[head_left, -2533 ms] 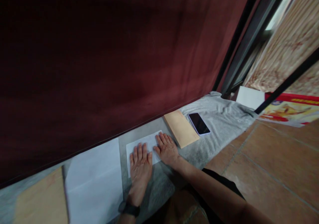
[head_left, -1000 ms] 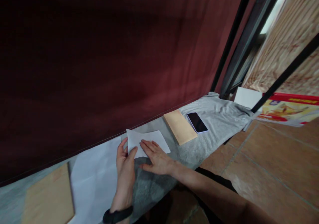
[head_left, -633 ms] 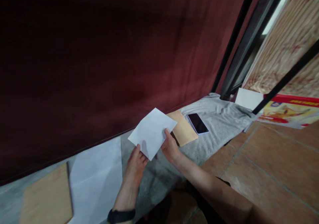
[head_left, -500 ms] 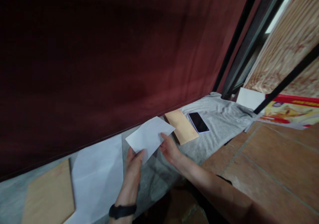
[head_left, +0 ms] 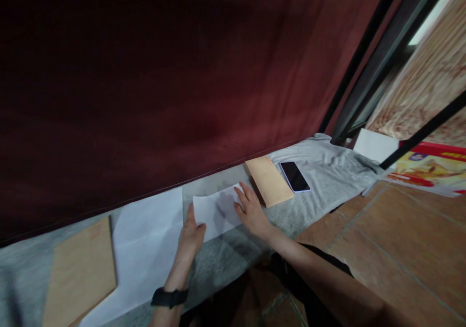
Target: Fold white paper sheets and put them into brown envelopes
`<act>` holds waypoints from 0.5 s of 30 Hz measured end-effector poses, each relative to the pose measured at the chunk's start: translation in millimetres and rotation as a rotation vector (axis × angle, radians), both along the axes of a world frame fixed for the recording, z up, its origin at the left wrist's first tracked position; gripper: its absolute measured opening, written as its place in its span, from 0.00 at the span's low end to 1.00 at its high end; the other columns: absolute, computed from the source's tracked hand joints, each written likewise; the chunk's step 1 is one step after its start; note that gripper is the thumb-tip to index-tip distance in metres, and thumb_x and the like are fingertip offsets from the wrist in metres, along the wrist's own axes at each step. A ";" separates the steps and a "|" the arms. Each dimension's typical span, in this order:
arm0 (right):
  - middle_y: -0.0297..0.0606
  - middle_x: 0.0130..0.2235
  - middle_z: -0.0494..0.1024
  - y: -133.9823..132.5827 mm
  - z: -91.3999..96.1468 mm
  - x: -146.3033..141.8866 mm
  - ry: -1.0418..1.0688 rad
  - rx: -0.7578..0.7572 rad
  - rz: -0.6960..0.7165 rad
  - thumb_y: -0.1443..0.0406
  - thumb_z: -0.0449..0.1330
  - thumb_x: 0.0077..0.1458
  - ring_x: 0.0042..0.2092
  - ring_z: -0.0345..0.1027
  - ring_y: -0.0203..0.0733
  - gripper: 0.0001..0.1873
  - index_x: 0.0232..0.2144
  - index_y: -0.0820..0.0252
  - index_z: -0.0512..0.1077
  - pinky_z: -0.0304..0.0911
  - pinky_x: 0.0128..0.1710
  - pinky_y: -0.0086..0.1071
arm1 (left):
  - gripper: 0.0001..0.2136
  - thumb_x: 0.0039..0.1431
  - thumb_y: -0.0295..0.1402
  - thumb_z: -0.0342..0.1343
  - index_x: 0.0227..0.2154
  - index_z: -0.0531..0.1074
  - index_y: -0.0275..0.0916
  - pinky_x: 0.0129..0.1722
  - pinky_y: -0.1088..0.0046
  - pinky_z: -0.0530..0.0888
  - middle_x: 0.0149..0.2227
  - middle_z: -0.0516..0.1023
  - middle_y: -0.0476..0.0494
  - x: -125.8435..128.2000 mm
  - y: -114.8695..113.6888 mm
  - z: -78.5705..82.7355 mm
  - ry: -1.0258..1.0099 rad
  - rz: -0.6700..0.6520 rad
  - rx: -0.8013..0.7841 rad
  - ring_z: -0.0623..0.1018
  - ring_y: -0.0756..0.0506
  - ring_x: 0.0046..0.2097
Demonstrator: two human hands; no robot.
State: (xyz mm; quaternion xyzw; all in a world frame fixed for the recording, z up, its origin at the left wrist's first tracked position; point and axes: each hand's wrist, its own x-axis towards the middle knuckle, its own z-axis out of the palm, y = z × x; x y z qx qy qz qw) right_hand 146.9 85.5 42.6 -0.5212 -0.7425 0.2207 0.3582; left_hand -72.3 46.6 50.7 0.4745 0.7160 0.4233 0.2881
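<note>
A white sheet of paper (head_left: 218,211), apparently folded, lies on the grey cloth (head_left: 225,259) between my hands. My left hand (head_left: 191,232) is at its left end, index finger along the edge and thumb apart from it. Over the right end, my right hand (head_left: 252,213) has its fingers spread, the tips touching the paper. Just right of that hand lies a tan envelope (head_left: 271,181). On the other side, a larger white sheet (head_left: 149,249) lies beside my left hand. My left wrist wears a black band.
A brown envelope (head_left: 82,269) lies at the far left, and a phone (head_left: 295,176) rests right of the tan one. A dark red panel (head_left: 163,84) rises behind the cloth. Black bars (head_left: 364,50), a printed box (head_left: 433,167) and floor tiles (head_left: 400,235) are at right.
The small white paper has gone from tilted in both hands to lying on the cloth. My right hand's fingers have spread over it, and my left hand has shifted to its left edge.
</note>
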 end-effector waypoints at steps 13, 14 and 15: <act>0.43 0.69 0.58 -18.6 -14.5 -28.6 -0.415 0.082 0.200 0.58 0.45 0.72 0.70 0.51 0.47 0.26 0.67 0.61 0.60 0.44 0.70 0.47 | 0.39 0.49 0.26 0.58 0.67 0.57 0.39 0.57 0.47 0.68 0.51 0.78 0.31 10.0 -10.6 18.5 0.212 0.041 -0.139 0.78 0.30 0.51; 0.43 0.69 0.58 -17.9 -15.0 -28.7 -0.410 0.084 0.193 0.58 0.45 0.72 0.69 0.52 0.46 0.26 0.67 0.61 0.60 0.44 0.70 0.46 | 0.36 0.52 0.28 0.57 0.67 0.58 0.39 0.58 0.43 0.66 0.53 0.76 0.28 15.6 -12.3 19.5 0.306 0.079 -0.101 0.76 0.28 0.54; 0.43 0.69 0.59 -17.3 -15.6 -29.0 -0.406 0.085 0.188 0.59 0.45 0.72 0.69 0.52 0.46 0.26 0.67 0.62 0.60 0.44 0.70 0.46 | 0.33 0.56 0.29 0.54 0.67 0.58 0.38 0.59 0.41 0.64 0.56 0.73 0.26 22.7 -13.2 19.7 0.406 0.098 -0.039 0.73 0.27 0.58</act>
